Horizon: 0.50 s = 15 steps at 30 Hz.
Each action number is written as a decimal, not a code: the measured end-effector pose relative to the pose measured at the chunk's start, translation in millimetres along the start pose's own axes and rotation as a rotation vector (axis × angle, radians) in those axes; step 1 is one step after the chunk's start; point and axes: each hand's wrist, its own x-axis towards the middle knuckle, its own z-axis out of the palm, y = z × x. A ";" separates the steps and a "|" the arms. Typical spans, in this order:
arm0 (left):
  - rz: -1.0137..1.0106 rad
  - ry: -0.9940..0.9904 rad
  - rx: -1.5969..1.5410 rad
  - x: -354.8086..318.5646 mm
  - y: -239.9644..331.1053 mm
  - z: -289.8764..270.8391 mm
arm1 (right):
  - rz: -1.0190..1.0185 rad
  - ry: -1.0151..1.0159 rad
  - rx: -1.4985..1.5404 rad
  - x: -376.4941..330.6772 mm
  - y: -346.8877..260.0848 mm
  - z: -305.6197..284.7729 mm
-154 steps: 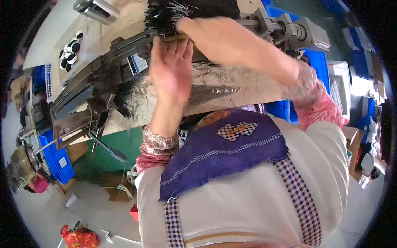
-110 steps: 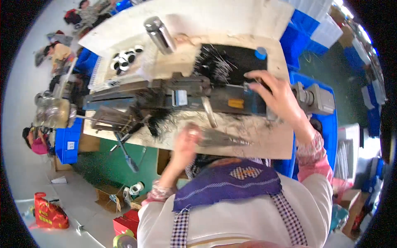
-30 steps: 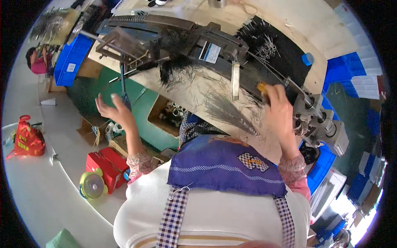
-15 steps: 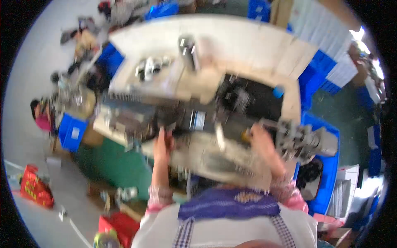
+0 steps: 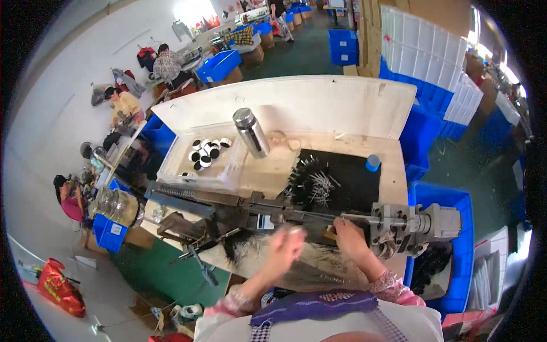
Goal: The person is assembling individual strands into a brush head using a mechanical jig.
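A long metal bench machine [image 5: 228, 199] runs from left to right in front of me. At its right end is a grey clamp-and-motor head [image 5: 419, 222]. My right hand [image 5: 352, 242] is beside this head, its fingertips pinched at a thin metal rod; what they hold is too small to make out. A small yellowish-brown block [image 5: 329, 232] sits by those fingers. My left hand [image 5: 286, 249] hovers in front of the machine's middle, above the worktop [image 5: 268, 245], smeared by motion. Dark loose bristles [image 5: 236, 248] lie on the worktop to its left.
Behind the machine, a black mat [image 5: 359, 182] carries thin wire-stemmed brushes [image 5: 319, 188] and a blue cap [image 5: 372, 163]. A steel flask [image 5: 250, 134] stands by a clear tray [image 5: 222, 178] of black-and-white round pieces. Blue bin [image 5: 468, 228] at right. Several people work farther off.
My left hand has left the machine's left part and moved right, toward my right hand. My right hand stays near the motor head. The head view has tilted up and sharpened.
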 end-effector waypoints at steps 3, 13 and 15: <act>0.051 -0.272 0.057 22.9 -1.1 22.6 | -0.004 0.109 0.125 2.0 -2.1 1.2; -0.218 -0.191 -0.336 41.5 -48.3 45.0 | -0.016 0.097 0.196 -3.4 -4.0 5.5; -0.214 -0.185 -0.360 46.0 -49.9 47.1 | 0.022 0.065 0.187 -2.6 -7.9 -1.4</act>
